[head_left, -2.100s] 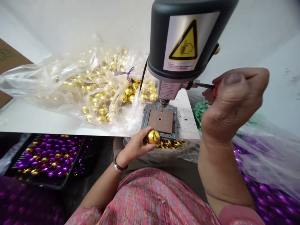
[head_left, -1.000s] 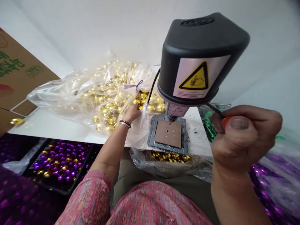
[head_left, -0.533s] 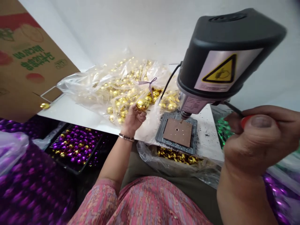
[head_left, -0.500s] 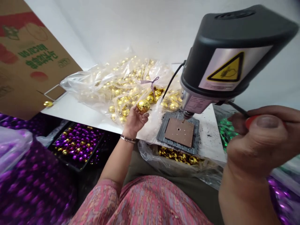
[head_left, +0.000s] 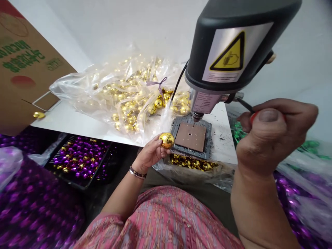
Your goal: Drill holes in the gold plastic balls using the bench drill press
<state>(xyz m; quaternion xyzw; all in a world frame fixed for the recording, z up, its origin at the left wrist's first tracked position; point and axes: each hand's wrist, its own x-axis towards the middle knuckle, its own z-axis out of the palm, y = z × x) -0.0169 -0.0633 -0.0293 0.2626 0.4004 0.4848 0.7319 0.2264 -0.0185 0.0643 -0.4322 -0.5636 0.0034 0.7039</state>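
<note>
A shiny gold ball [head_left: 166, 140] is held in the fingers of my left hand [head_left: 151, 154], just left of the drill press base [head_left: 175, 148]. On that grey base lies a brown square plate [head_left: 191, 137] with a dark hole near its middle. The black drill press [head_left: 233, 52] hangs over the plate, its thin bit pointing down near the plate's back edge. My right hand [head_left: 269, 135] is wrapped round the red-ended handle [head_left: 254, 118] of the press, at the right.
Clear plastic bags of gold balls [head_left: 129, 107] cover the table's back left. A cardboard box [head_left: 23, 79] stands far left, a loose gold ball [head_left: 38, 115] beside it. Below are a crate of purple and gold balls [head_left: 80, 159] and an open bag of gold pieces [head_left: 194, 163].
My left hand has brought the gold ball from the bags nearer to me and close beside the press base. My right hand stays on the handle. The whole view has shifted.
</note>
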